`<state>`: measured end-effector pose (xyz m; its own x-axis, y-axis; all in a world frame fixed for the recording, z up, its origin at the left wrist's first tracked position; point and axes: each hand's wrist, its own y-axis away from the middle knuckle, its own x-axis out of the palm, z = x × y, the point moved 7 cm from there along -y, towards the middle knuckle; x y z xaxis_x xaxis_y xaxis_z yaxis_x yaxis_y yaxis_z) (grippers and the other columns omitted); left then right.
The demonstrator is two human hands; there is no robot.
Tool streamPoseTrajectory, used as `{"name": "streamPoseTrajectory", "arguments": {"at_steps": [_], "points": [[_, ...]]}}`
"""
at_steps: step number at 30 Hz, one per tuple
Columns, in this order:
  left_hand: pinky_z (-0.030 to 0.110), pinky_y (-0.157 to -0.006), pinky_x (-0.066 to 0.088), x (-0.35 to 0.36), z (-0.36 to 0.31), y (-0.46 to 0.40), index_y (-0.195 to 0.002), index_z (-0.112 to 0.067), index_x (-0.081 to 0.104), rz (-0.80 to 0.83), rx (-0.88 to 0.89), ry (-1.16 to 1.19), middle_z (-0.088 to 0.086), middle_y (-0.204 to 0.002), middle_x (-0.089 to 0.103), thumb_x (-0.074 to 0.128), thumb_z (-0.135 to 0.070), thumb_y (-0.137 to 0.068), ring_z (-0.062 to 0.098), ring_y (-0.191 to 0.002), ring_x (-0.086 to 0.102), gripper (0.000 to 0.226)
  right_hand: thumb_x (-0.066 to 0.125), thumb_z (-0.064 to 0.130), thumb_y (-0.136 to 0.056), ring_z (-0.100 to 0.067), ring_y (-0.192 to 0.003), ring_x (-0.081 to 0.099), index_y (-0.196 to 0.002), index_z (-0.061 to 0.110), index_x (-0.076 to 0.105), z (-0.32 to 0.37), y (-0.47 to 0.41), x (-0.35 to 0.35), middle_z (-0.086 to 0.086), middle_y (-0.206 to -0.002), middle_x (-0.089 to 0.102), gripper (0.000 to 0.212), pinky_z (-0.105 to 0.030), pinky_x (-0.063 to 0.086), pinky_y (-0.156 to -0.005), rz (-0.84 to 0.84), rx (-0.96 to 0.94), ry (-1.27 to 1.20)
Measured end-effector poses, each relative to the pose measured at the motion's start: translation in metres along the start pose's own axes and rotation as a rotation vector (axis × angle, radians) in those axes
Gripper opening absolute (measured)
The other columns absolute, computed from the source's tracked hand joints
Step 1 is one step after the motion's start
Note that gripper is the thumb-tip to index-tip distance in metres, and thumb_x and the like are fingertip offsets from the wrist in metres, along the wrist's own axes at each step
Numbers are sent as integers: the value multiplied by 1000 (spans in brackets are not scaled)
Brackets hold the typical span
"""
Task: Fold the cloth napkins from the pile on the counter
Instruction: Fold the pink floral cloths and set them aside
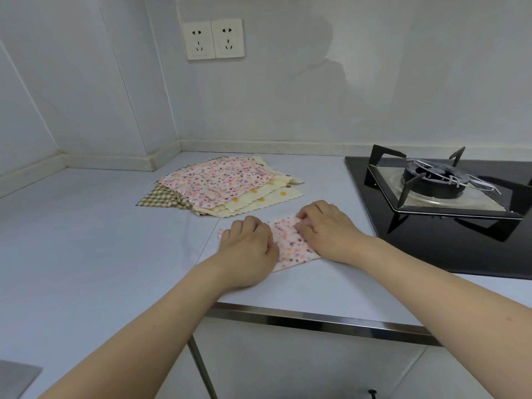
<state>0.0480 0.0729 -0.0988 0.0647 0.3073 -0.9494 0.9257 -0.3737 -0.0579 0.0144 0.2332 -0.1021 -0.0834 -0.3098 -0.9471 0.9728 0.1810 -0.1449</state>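
Note:
A small pink-speckled napkin (290, 243) lies folded on the white counter (95, 234) near the front edge. My left hand (250, 244) rests on its left part with the fingers curled over the cloth. My right hand (326, 227) covers its right part, fingertips curled onto the cloth's top edge. Behind them lies the pile of napkins (221, 185): a pink-speckled one on top, cream ones with yellow dots below, a green checked one at the bottom left.
A black gas hob (449, 197) with a burner and pan support fills the counter's right side, close to my right hand. Two wall sockets (214, 38) sit above the pile. The counter's metal front edge (316, 321) runs below my forearms.

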Motion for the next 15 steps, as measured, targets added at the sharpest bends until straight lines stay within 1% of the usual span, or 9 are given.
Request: {"name": "streamPoseTrajectory", "arguments": {"at_steps": [4, 6, 8, 9, 13, 15], "points": [[29, -99, 18, 3, 2, 0, -103, -26, 41, 135, -7, -40, -7, -126, 28, 34, -40, -98, 17, -120, 21, 17, 35, 48, -99, -16, -135, 31, -140, 25, 37, -3, 3, 2, 3, -143, 35, 47, -32, 21, -114, 90, -24, -38], [29, -98, 17, 3, 3, 1, -102, -27, 40, 166, -21, -40, -8, -126, 26, 34, -41, -97, 16, -120, 20, 16, 31, 51, -99, -15, -141, 23, -145, 27, 31, -5, 4, 2, 5, -150, 29, 52, -33, 14, -118, 142, -43, -1], [28, -96, 16, 4, 6, 3, -101, -28, 39, 175, -31, -37, -9, -122, 26, 34, -43, -96, 15, -117, 20, 17, 25, 51, -101, -12, -147, 10, -151, 28, 22, -10, 5, 4, 6, -159, 17, 55, -34, 3, -120, 186, -41, 39], [27, -96, 16, 4, 7, 3, -101, -28, 39, 176, -37, -35, -10, -120, 26, 34, -43, -96, 14, -115, 20, 16, 21, 49, -102, -11, -148, 4, -153, 28, 17, -14, 5, 4, 6, -161, 10, 55, -33, 0, -120, 197, -23, 45], [27, -94, 17, 2, 5, 6, -103, -28, 37, 168, -52, -32, -9, -118, 28, 35, -42, -96, 14, -112, 22, 16, 16, 43, -104, -15, -149, -7, -155, 22, 1, -28, 8, 4, 1, -163, -6, 57, -36, -3, -121, 251, 44, 123], [27, -94, 18, -2, 5, 8, -111, -28, 37, 156, -68, -46, -9, -121, 30, 38, -40, -95, 14, -114, 24, 19, 14, 44, -103, -17, -149, -8, -155, 20, -2, -32, 9, 4, -1, -162, -9, 59, -38, -2, -121, 252, 64, 145]]}}
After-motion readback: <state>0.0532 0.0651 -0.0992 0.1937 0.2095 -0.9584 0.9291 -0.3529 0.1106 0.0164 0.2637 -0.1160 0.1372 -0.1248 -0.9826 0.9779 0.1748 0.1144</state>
